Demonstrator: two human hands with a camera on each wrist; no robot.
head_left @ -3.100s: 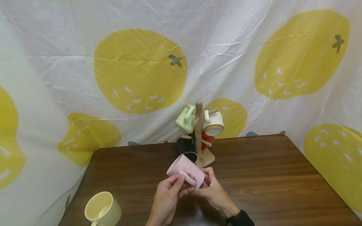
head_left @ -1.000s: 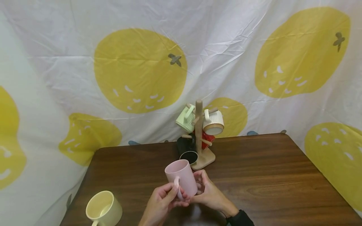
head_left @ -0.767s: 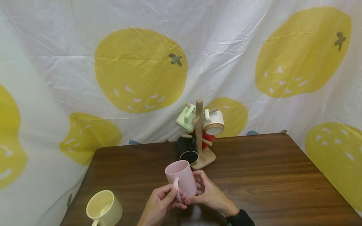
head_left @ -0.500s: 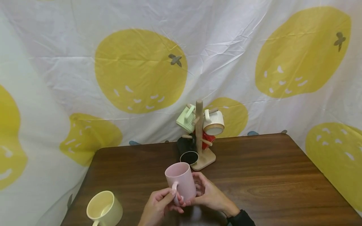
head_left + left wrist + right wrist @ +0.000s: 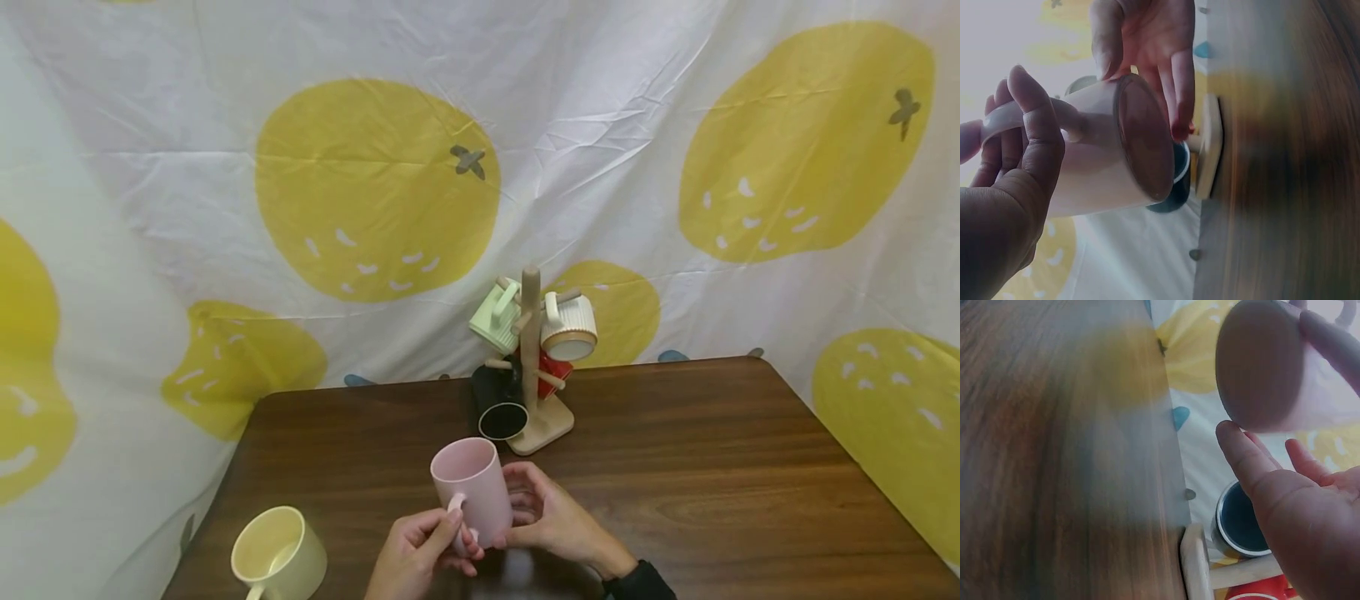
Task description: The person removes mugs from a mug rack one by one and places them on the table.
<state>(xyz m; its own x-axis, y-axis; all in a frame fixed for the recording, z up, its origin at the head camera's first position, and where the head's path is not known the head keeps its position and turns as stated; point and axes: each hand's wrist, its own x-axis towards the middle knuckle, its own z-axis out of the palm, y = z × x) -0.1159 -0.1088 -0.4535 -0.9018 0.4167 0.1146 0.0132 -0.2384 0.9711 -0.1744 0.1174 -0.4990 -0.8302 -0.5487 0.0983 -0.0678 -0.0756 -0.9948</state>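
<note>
A pink mug (image 5: 480,496) is held just above the table, its mouth up and tilted slightly to the left. My left hand (image 5: 420,546) grips its handle (image 5: 455,517), thumb against the outside and fingers passing through the loop, as the left wrist view shows. On the other side, my right hand (image 5: 551,517) holds the mug low down, with the thumb (image 5: 1329,337) and a fingertip (image 5: 1229,428) at the edge of its base. Both wrist views show the mug's underside (image 5: 1145,137) off the table.
Behind the mug stands a wooden mug tree (image 5: 530,350) bearing a green mug (image 5: 495,321), a white ribbed mug (image 5: 572,323), a black mug (image 5: 495,396) and a red mug (image 5: 555,371). A yellow mug (image 5: 281,554) sits at the table's (image 5: 712,475) front left. A lemon-print cloth (image 5: 592,125) hangs behind.
The pink mug has turned from lying tilted to nearly upright. Both hands have brought it lower and nearer, slightly left, away from the mug tree.
</note>
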